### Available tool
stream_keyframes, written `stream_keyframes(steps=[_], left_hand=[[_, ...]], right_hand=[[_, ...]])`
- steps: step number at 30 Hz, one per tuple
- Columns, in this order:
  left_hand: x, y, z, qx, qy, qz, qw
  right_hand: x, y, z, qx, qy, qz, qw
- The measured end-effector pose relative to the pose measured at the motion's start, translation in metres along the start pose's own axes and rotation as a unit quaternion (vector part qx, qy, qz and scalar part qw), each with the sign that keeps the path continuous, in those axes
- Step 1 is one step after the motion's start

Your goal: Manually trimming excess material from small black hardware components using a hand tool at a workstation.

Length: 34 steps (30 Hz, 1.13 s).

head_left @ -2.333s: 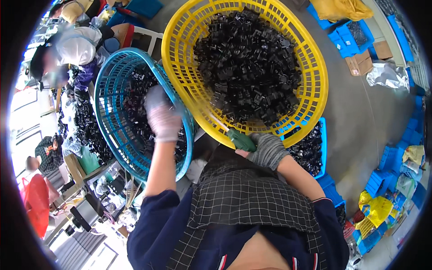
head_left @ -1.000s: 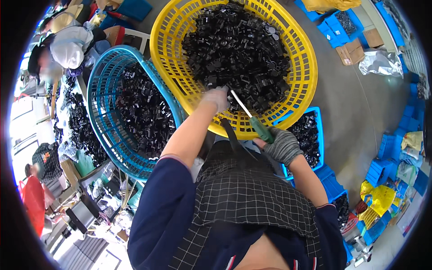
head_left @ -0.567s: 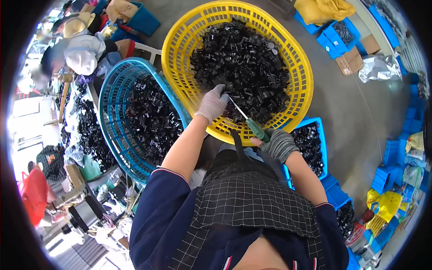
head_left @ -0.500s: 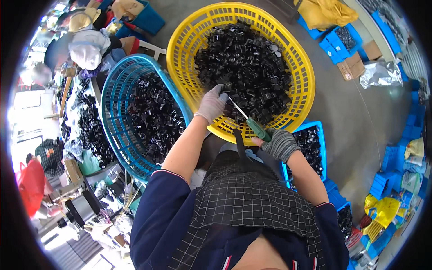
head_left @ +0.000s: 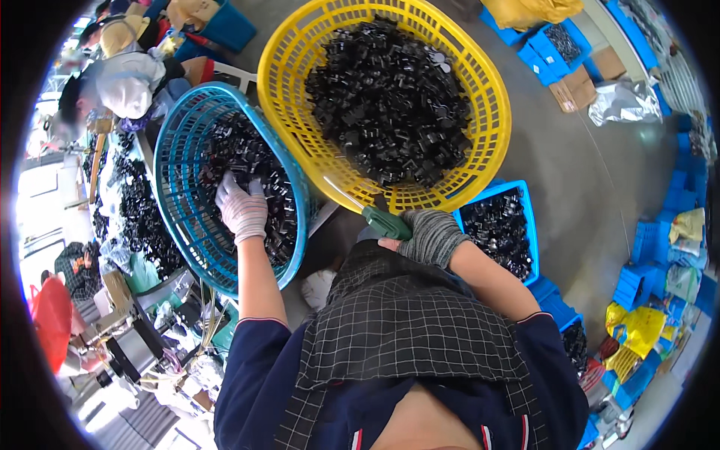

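My left hand (head_left: 243, 213), in a pale thin glove, reaches down into the teal plastic basket (head_left: 166, 150). Its fingers and thumb are apart, touching the heap of small black plastic parts (head_left: 279, 214); the fingertips are partly lost among them. In a grey knitted glove, my right hand (head_left: 433, 238) is closed round the green handle of a screwdriver (head_left: 387, 223). The thin metal shaft points up and left, across the near rim of the yellow basket (head_left: 498, 142). More black plastic parts (head_left: 390, 105) fill that yellow basket.
A blue crate (head_left: 534, 232) of black parts stands right of the yellow basket. Another person (head_left: 131, 82) is at the upper left, beside a spread of black parts (head_left: 142, 202). Blue bins (head_left: 555, 56) and cardboard (head_left: 574, 90) lie on the floor at the upper right.
My left hand has moved from the yellow basket down and left into the teal one. My right hand with the screwdriver has drawn back left toward my apron.
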State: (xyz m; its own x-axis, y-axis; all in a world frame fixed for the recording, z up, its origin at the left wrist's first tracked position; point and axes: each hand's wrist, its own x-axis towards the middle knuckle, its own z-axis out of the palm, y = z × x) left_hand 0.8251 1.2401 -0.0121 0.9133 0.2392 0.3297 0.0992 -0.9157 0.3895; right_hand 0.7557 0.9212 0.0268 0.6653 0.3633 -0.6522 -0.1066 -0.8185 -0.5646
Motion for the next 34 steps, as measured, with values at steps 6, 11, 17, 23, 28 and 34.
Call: stream_keyframes(steps=[6,11,17,23,28,34], left_hand=[[-0.006,0.114,0.118,-0.095,-0.337,0.065,0.935],[-0.037,0.143,0.243,0.011,-0.556,0.008,0.831],[-0.034,0.149,0.246,0.0,-0.49,-0.1,0.866],[0.001,0.129,0.204,-0.309,-0.354,-0.051,0.881],[-0.007,0.12,0.148,-0.51,-0.316,-0.123,0.79],[-0.021,0.058,0.12,-0.524,-0.288,-0.097,0.796]], right_hand=[[-0.007,0.038,0.007,0.06,0.071,0.082,0.992],[-0.022,0.058,0.011,0.114,0.118,0.166,0.972],[-0.028,0.073,0.007,0.148,0.103,0.236,0.955],[-0.006,0.055,-0.01,0.071,0.086,0.18,0.977],[-0.013,0.039,-0.007,0.042,0.159,0.069,0.984],[0.002,0.017,0.002,0.019,0.121,0.009,0.992]])
